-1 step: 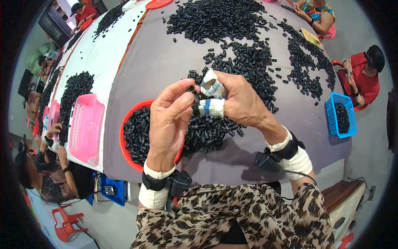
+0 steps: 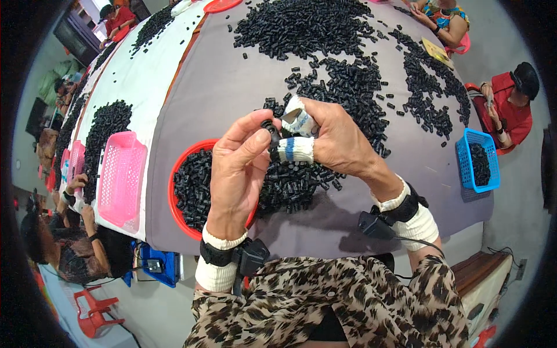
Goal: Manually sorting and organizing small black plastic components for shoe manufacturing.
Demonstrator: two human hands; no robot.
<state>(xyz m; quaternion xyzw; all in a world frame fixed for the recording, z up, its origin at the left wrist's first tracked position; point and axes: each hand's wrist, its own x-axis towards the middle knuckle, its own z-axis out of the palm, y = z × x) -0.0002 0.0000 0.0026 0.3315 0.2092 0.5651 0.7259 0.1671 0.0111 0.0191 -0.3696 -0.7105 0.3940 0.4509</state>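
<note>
My left hand (image 2: pixel 237 168) pinches a small black ribbed cylindrical part (image 2: pixel 267 126) between thumb and fingertips. From the right, my right hand (image 2: pixel 342 136) meets it, its fingers bent inward against the same part. White cloth covers with blue stripes (image 2: pixel 297 149) wrap the right thumb and a finger; these partly hide the contact. Below and behind both hands, a red round basin (image 2: pixel 175 194) holds many black parts like this one. A loose heap of them (image 2: pixel 290 188) lies on the grey cloth beside the basin.
Large piles of black parts (image 2: pixel 301 29) cover the far grey tabletop (image 2: pixel 209 87). A pink basket (image 2: pixel 122 180) stands at left, a blue basket (image 2: pixel 477 159) with parts at right. Co-workers sit around the table, one in red (image 2: pixel 510 110). A red stool (image 2: pixel 96 310) stands at lower left.
</note>
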